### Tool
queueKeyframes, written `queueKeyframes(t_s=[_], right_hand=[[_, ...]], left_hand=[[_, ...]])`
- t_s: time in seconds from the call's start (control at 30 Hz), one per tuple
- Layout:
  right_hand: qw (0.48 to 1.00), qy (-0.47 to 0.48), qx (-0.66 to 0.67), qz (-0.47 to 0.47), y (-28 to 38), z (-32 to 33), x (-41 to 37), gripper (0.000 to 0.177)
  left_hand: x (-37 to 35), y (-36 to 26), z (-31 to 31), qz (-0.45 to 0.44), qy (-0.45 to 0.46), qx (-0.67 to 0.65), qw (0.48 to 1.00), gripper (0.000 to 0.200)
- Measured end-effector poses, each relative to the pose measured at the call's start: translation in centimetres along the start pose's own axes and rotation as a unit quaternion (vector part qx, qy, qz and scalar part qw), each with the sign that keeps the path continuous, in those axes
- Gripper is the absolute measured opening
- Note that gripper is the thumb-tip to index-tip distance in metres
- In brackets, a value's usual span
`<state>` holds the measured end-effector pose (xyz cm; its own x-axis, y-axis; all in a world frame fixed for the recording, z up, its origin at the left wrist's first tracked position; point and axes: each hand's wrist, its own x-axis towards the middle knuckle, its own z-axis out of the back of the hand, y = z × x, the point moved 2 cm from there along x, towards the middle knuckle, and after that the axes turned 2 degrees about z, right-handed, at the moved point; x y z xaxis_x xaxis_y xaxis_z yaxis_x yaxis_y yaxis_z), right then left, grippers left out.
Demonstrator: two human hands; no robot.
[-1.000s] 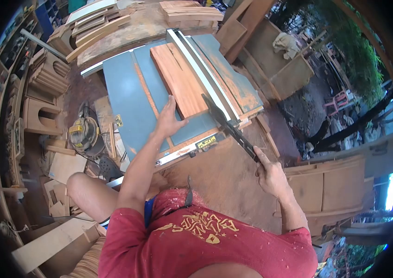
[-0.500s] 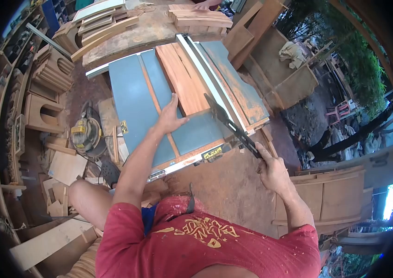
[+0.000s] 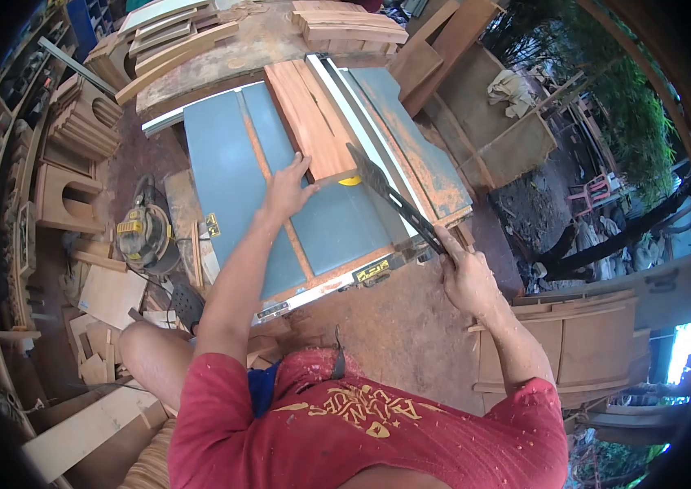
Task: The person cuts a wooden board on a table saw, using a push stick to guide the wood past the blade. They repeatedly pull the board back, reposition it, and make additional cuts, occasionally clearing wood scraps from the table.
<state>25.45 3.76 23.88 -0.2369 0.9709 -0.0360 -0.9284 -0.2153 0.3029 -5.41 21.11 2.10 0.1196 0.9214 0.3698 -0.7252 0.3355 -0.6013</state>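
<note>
A reddish wooden board point(image 3: 313, 122) lies on the blue-grey table saw top point(image 3: 227, 179), alongside the pale metal fence point(image 3: 362, 138). My left hand point(image 3: 286, 191) rests at the board's near left corner, fingers spread against its side. In my right hand point(image 3: 465, 273) is the end of a long black push stick point(image 3: 398, 204), whose far tip meets the board's near right end. A yellow piece point(image 3: 349, 181) shows at the near edge of the board.
Stacked boards point(image 3: 349, 28) lie on the workbench point(image 3: 239, 53) beyond the saw. A yellow and grey power tool point(image 3: 143, 232) stands at left, near cut wood panels point(image 3: 113, 295). Arched wooden parts point(image 3: 77, 196) fill the left side. More panels point(image 3: 561, 346) are at right.
The board has slid away from me along the fence, with my left hand and the push stick following. The yellow piece now shows. The co-worker's hand on the far stack is gone from view.
</note>
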Motion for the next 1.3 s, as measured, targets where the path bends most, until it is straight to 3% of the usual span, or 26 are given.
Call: queueKeyframes(t_s=[0.2,0.4,0.5,0.7,0.8,0.9,1.07,1.17,1.23,1.27,1.3], right_hand=[[1.0,-0.008,-0.005,0.028,-1.1,-0.7,1.9,0.051],[0.996,0.064,-0.016,-0.065,0.9,0.1,3.3,0.052],[0.999,0.032,-0.012,-0.033,0.4,-0.6,3.8,0.051],[1.0,-0.008,0.01,0.011,-0.2,-2.1,5.4,0.052],[0.998,0.05,0.004,-0.045,1.0,-1.2,6.8,0.052],[0.999,0.041,-0.016,-0.018,1.4,-1.2,8.7,0.054],[0.998,0.004,-0.033,0.056,4.0,-0.2,16.1,0.053],[0.995,0.082,-0.054,0.02,7.3,1.1,26.1,0.052],[0.995,0.066,-0.069,-0.025,10.5,2.9,28.4,0.047],[0.999,-0.016,-0.039,0.005,10.9,2.9,28.5,0.044],[0.995,-0.096,-0.013,0.031,10.2,2.7,28.1,0.042]], left_hand=[[1.8,-0.8,1.2,0.025,0.033,0.059,0.997,0.073],[3.4,-0.3,1.2,0.058,0.06,0.094,0.992,0.073],[4.0,-0.4,1.5,0.068,0.074,0.098,0.99,0.072],[5.0,1.1,0.7,0.06,0.05,0.135,0.988,0.07],[5.8,1.8,0.5,0.047,0.032,0.15,0.987,0.065],[7.3,2.1,0.6,0.071,0.03,0.148,0.986,0.054],[9.8,3.8,0.2,0.051,0.03,0.242,0.968,0.037],[8.7,2.9,0.2,0.023,0.047,0.29,0.956,0.032],[5.3,1.3,0.7,0.008,0.068,0.326,0.943,0.032],[3.1,-0.4,1.0,-0.008,0.075,0.352,0.933,0.033],[0.6,-3.0,2.4,0.045,0.111,0.269,0.956,0.041]])
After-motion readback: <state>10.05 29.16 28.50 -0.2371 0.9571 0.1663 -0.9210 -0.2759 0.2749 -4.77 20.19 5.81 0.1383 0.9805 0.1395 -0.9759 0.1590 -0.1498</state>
